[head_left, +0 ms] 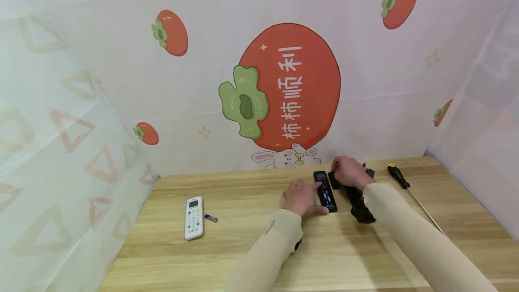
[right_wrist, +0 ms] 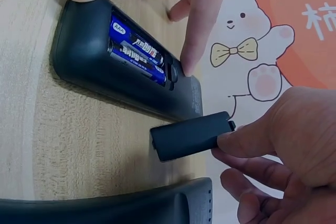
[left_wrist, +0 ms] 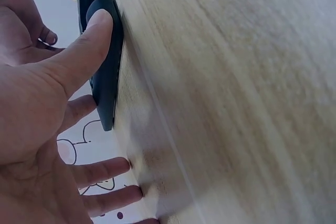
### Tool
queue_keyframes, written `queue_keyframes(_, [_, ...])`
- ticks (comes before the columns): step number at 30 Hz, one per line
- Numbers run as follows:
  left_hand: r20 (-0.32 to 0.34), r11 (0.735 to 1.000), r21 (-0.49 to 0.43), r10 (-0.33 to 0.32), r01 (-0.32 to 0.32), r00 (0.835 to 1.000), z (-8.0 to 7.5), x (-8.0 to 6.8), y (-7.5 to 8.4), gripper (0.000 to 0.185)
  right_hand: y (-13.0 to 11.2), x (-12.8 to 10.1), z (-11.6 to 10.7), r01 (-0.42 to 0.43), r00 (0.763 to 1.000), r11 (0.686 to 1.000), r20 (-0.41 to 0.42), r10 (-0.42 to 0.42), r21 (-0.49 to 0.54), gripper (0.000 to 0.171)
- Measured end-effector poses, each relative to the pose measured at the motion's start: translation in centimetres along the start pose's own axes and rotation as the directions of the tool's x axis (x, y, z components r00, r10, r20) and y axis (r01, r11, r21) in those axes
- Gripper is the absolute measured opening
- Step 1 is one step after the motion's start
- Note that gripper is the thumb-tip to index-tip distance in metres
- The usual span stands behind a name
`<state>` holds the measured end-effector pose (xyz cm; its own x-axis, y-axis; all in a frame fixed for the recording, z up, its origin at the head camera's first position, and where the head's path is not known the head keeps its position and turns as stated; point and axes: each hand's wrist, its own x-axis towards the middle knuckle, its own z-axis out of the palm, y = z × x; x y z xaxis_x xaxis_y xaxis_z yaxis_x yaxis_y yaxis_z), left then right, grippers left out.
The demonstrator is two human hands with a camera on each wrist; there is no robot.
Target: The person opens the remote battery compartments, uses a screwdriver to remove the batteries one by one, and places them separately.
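My left hand (head_left: 301, 197) lies on the wooden bench (head_left: 251, 247), steadying a black remote control (head_left: 325, 191) that rests face down near the bench's far edge. The thumb presses on the near end of the remote and the index finger lies straight along its far part; the other fingers spread flat on the wood. The battery compartment is uncovered, with two blue AAA batteries (right_wrist: 137, 50) sitting side by side inside it.

My right hand (head_left: 348, 171) pinches the black battery cover (right_wrist: 190, 136) between thumb and fingertips, holding it just beside the remote's far end, apart from the opening. A second black remote (head_left: 360, 204) lies close to the right of the first, under my right wrist.

Further right a black-handled screwdriver (head_left: 409, 189) lies on the bench. Well to the left sit a white remote control (head_left: 194, 217) and, just beside it, a loose blue battery (head_left: 211, 217).
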<state>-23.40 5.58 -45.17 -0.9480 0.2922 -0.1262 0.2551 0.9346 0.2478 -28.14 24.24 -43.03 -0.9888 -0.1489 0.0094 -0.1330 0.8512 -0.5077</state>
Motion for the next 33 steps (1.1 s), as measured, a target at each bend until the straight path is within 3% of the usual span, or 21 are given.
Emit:
queue_keyframes(6, [-0.004,1.000,0.005,0.021,-0.021,1.000,0.0,-0.2,0.2,0.084,0.3,-0.3,0.0,-0.022,1.000,1.000,-0.007,0.022,-0.003,0.017])
queue_keyframes(13, [-0.005,1.000,0.002,0.018,-0.018,1.000,-0.2,-0.2,0.4,0.084,0.9,-1.4,-0.9,0.029,0.995,0.999,-0.094,-0.032,-0.033,0.010])
queue_keyframes(18, [-0.014,1.000,-0.011,0.027,-0.027,1.000,-0.3,-0.3,0.5,0.084,2.6,-2.6,-2.6,0.007,0.989,1.000,-0.145,-0.010,-0.018,0.012])
queue_keyframes(26, [-0.012,1.000,0.004,0.028,-0.028,1.000,-0.5,-0.4,0.7,0.084,7.4,-4.2,-6.1,-0.125,0.981,0.991,-0.153,0.116,-0.047,0.036])
queue_keyframes(33, [0.021,1.000,0.010,0.008,-0.008,1.000,-0.5,-0.2,0.9,0.085,11.4,-5.3,-6.9,-0.284,0.951,0.950,-0.166,0.262,-0.129,0.037])
